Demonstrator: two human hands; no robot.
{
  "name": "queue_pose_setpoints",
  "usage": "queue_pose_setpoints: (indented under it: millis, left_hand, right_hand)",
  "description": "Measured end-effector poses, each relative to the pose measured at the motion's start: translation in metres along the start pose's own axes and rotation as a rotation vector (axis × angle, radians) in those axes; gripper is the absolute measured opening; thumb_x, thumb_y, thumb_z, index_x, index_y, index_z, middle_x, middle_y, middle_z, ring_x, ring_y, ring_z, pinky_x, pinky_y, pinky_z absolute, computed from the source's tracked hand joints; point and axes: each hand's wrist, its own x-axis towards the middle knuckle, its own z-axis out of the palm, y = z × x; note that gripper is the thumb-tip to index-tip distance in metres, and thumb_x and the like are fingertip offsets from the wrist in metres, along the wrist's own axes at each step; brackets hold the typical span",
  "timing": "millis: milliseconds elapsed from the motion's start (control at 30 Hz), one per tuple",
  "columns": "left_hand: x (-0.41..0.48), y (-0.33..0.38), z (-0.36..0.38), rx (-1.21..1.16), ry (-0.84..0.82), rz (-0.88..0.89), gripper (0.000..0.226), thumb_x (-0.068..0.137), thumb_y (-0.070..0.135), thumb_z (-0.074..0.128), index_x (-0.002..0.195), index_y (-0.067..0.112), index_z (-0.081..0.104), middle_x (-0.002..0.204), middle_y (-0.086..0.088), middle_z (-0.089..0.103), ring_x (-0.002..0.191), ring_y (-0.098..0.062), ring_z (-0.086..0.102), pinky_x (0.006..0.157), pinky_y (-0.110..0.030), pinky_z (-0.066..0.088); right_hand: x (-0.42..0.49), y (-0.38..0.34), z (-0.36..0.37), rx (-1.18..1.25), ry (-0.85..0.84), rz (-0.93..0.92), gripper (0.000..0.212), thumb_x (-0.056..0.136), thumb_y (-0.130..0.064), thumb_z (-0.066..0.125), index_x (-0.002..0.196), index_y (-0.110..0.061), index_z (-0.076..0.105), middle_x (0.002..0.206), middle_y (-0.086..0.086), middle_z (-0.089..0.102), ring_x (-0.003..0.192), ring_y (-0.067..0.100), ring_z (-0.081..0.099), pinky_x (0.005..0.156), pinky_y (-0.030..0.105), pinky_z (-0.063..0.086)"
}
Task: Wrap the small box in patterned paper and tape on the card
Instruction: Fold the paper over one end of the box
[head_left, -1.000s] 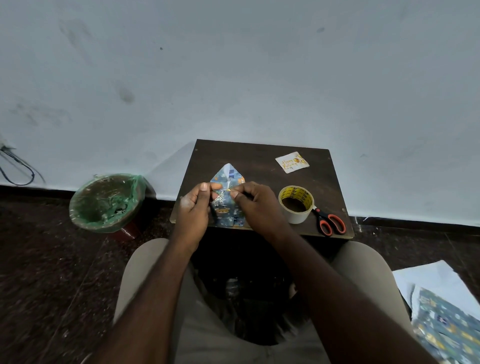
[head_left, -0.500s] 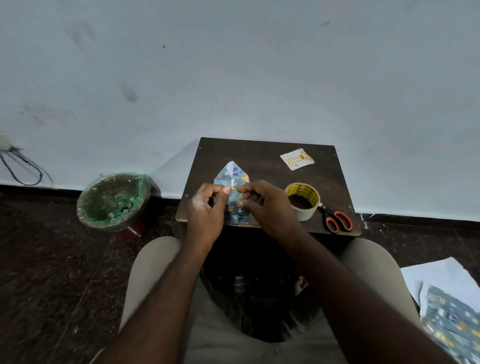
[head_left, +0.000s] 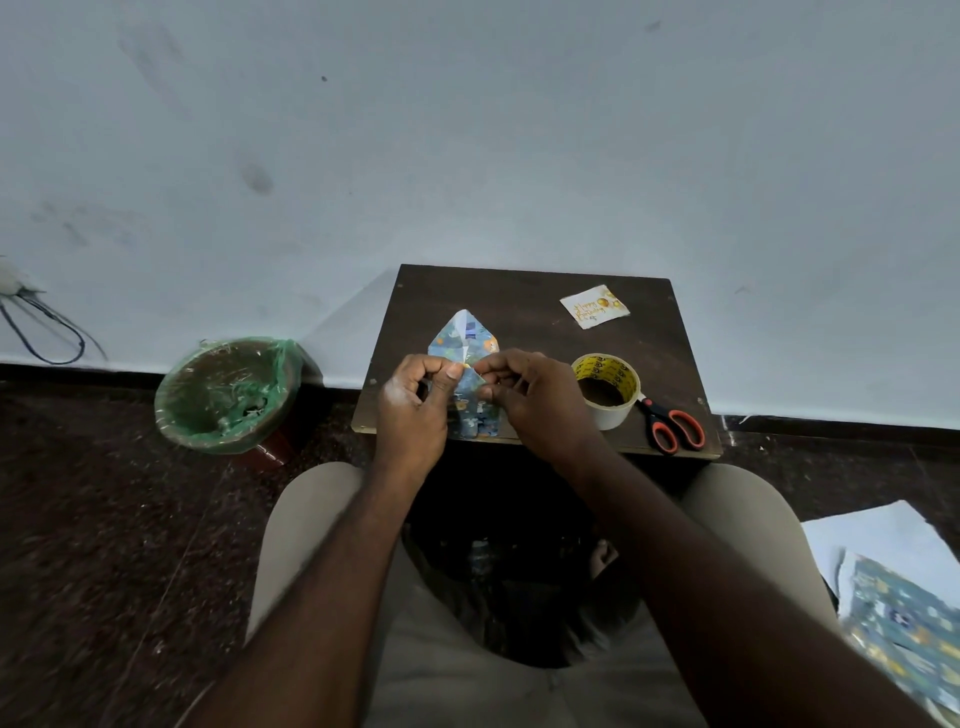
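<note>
1. Just inside the near edge of the dark table lies the small box, already covered in patterned paper. Its long side runs away from the person.
2. At the box's far end the paper stands out as a pointed flap, with its white underside showing at the tip.
3. The left hand has its fingers curled in, and its thumb and forefinger pinch the paper at the base of that flap.
4. The right hand meets it from the other side. Its fingers are also curled, and their tips nip the same fold, almost touching the left thumb.
5. Whether a bit of tape sits between the fingertips I cannot tell.
6. A card lies flat at the far right of the table, well apart from the box.
7. The tape roll rests just beside the right hand, with orange-handled scissors touching it on its right.
8. A green-lined bin stands on the floor to the left, and spare sheets lie on the floor to the right.
</note>
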Motion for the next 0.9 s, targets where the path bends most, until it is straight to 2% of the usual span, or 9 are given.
queue_pose_setpoints:
  millis: [67,133,300,433,500,567,700,800,900]
  left_hand:
    - [-0.001,0.000,0.000,0.007,0.000,0.005,0.020,0.093,0.017,0.068,0.076,0.028,0.064,0.090,-0.009,0.067,0.076,0.000,0.058,0.073,-0.018,0.048]
    - [-0.002,0.000,0.000,0.012,-0.003,0.009,0.020,0.093,0.017,0.068,0.077,0.029,0.064,0.090,-0.008,0.067,0.076,0.001,0.058,0.073,-0.017,0.048]
    - [-0.003,-0.005,0.001,0.019,0.030,0.048,0.021,0.094,0.018,0.067,0.078,0.031,0.064,0.089,-0.007,0.067,0.081,-0.005,0.060,0.076,-0.023,0.050]
    - [-0.004,-0.005,0.002,0.035,0.045,0.070,0.023,0.093,0.018,0.068,0.078,0.035,0.063,0.087,-0.001,0.066,0.079,0.003,0.058,0.075,-0.017,0.047]
    - [-0.004,-0.003,0.001,0.032,0.041,0.073,0.023,0.093,0.017,0.068,0.078,0.034,0.062,0.087,0.000,0.065,0.078,0.005,0.058,0.073,-0.013,0.045]
    - [-0.004,-0.002,0.001,0.033,0.035,0.077,0.023,0.092,0.016,0.068,0.077,0.033,0.062,0.087,0.000,0.065,0.077,0.006,0.057,0.072,-0.011,0.045]
    - [-0.004,-0.002,0.002,0.045,0.032,0.094,0.024,0.092,0.015,0.069,0.077,0.033,0.062,0.087,-0.002,0.066,0.077,0.006,0.057,0.072,-0.009,0.043]
    - [-0.003,-0.005,0.000,0.043,0.026,0.103,0.023,0.093,0.015,0.068,0.078,0.032,0.063,0.087,-0.002,0.065,0.079,0.005,0.058,0.074,-0.012,0.044]
    - [-0.001,-0.008,-0.001,0.032,0.026,0.103,0.021,0.094,0.017,0.067,0.080,0.033,0.063,0.087,0.000,0.065,0.081,0.002,0.059,0.076,-0.015,0.046]
  right_hand:
    - [-0.001,-0.002,0.000,-0.017,-0.018,-0.011,0.022,0.084,-0.010,0.076,0.106,-0.011,0.073,0.080,-0.019,0.058,0.075,-0.013,0.056,0.068,0.004,0.043]
    - [-0.001,-0.003,0.004,-0.062,0.008,-0.014,0.020,0.082,-0.019,0.080,0.101,-0.014,0.073,0.079,-0.018,0.056,0.074,-0.008,0.053,0.063,0.006,0.038]
    - [0.002,-0.001,0.016,-0.063,0.116,0.024,0.004,0.085,-0.017,0.076,0.085,-0.015,0.073,0.076,-0.017,0.056,0.081,0.003,0.050,0.065,0.009,0.034]
    - [0.002,-0.002,0.009,-0.043,0.080,-0.002,0.007,0.087,-0.012,0.073,0.093,-0.009,0.076,0.081,-0.010,0.063,0.078,-0.009,0.053,0.065,0.009,0.038]
    - [0.000,-0.002,0.004,-0.037,0.036,-0.027,0.015,0.089,-0.009,0.070,0.103,-0.007,0.076,0.084,-0.012,0.060,0.079,-0.020,0.053,0.068,0.002,0.039]
    - [-0.002,0.003,0.003,-0.022,0.046,-0.037,0.015,0.089,-0.009,0.071,0.103,-0.007,0.076,0.083,-0.016,0.060,0.081,-0.023,0.051,0.068,0.000,0.038]
    - [-0.003,0.008,0.009,0.001,0.150,0.025,0.003,0.086,-0.014,0.075,0.088,-0.014,0.074,0.079,-0.019,0.058,0.082,-0.009,0.052,0.067,0.006,0.037]
    - [0.001,0.005,0.012,-0.045,0.155,0.006,0.002,0.086,-0.012,0.074,0.086,-0.014,0.075,0.078,-0.022,0.055,0.082,-0.002,0.049,0.068,0.006,0.036]
    - [0.001,0.002,0.009,-0.039,0.122,0.012,0.003,0.087,-0.013,0.073,0.085,-0.015,0.074,0.077,-0.021,0.056,0.078,-0.003,0.053,0.066,0.006,0.038]
